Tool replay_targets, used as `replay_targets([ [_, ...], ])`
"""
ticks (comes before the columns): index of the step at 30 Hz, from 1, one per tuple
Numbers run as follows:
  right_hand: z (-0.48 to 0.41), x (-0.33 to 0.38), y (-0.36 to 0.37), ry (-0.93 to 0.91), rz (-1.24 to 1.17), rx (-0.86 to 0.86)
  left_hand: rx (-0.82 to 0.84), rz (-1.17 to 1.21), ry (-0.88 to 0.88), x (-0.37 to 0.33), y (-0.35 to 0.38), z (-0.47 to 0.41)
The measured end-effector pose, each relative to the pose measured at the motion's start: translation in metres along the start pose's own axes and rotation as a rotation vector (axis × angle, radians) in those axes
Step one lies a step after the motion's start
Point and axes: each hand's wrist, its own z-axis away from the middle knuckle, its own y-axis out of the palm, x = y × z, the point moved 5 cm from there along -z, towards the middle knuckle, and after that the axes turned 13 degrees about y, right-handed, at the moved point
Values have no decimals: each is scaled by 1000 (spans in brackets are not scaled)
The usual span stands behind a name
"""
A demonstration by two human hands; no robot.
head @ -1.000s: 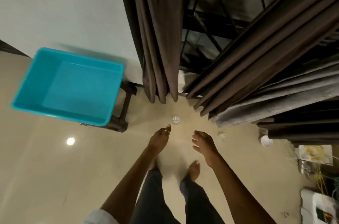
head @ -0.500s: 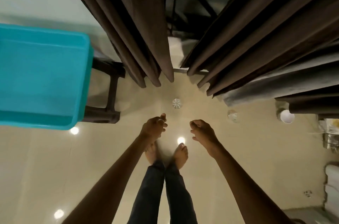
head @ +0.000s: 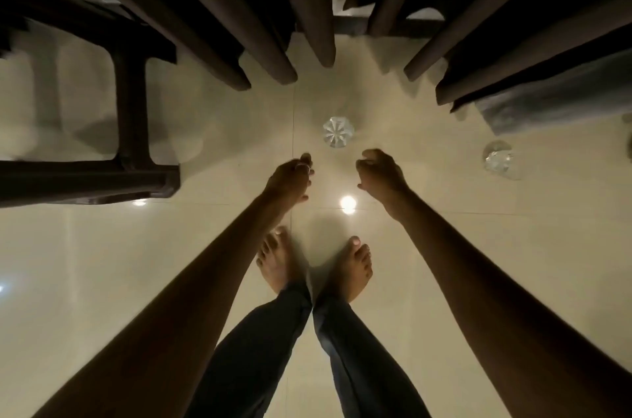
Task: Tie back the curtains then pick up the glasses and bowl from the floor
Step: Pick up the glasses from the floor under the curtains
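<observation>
A clear cut glass (head: 337, 131) stands on the beige floor just beyond my two hands. My left hand (head: 290, 179) hangs a little below and left of it, fingers loosely curled, holding nothing. My right hand (head: 382, 172) hangs below and right of it, also loosely curled and empty. A second clear glass (head: 498, 160) stands on the floor further right. Dark brown curtains hang down on the left (head: 219, 24) and on the right (head: 513, 34), their hems just above the floor. The bowl is out of view.
A dark stool frame (head: 131, 109) stands at the left on the floor. A grey fabric fold (head: 561, 99) hangs at the right beside the curtain. My bare feet (head: 314, 267) stand together below the hands. A ceiling light reflects on the tiles (head: 347, 203).
The view has dropped closer to the floor; both hands have come nearer to the middle glass. The blue tub and the white bowl have slid out of frame.
</observation>
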Motion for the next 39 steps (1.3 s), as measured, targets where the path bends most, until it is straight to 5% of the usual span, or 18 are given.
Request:
replay_targets([
  [10,-115,25,15,-55,-13,-99,46,-135,172,-3,27,-122],
  [21,-137,30,34,-114,-216,25,57,2,158,16,46,-149],
  [30,-74,32,18,-40,-288,0,21,8,119,2,38,-103],
  [39,78,52,-29,-63,-337,23,-46,-182,247,-87,9,36],
])
